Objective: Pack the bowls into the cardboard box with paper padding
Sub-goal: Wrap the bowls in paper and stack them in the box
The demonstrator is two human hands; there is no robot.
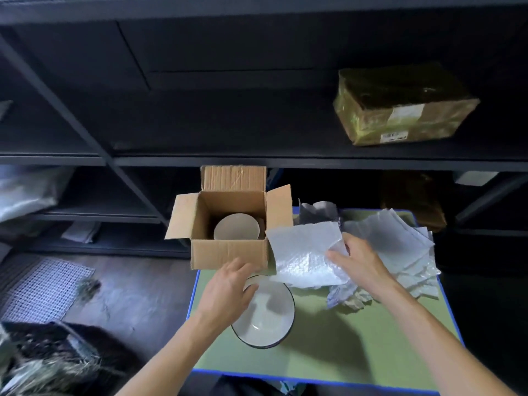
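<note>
An open cardboard box (228,254) stands at the far left of a small green table (357,347), and a pale bowl (236,227) lies inside it. In front of the box a white bowl with a dark rim (268,315) sits on the table. My left hand (228,284) reaches over that bowl's far rim with fingers relaxed, close to the box's front wall. My right hand (357,260) pinches a white padding sheet (303,252) and holds it lifted just right of the box.
A loose pile of padding sheets (400,244) covers the table's right side, with crumpled paper (348,298) in front of it. Dark shelving (257,161) rises behind, holding a taped parcel (400,107). A mesh mat (43,284) and a dark basket (51,355) lie on the floor at left.
</note>
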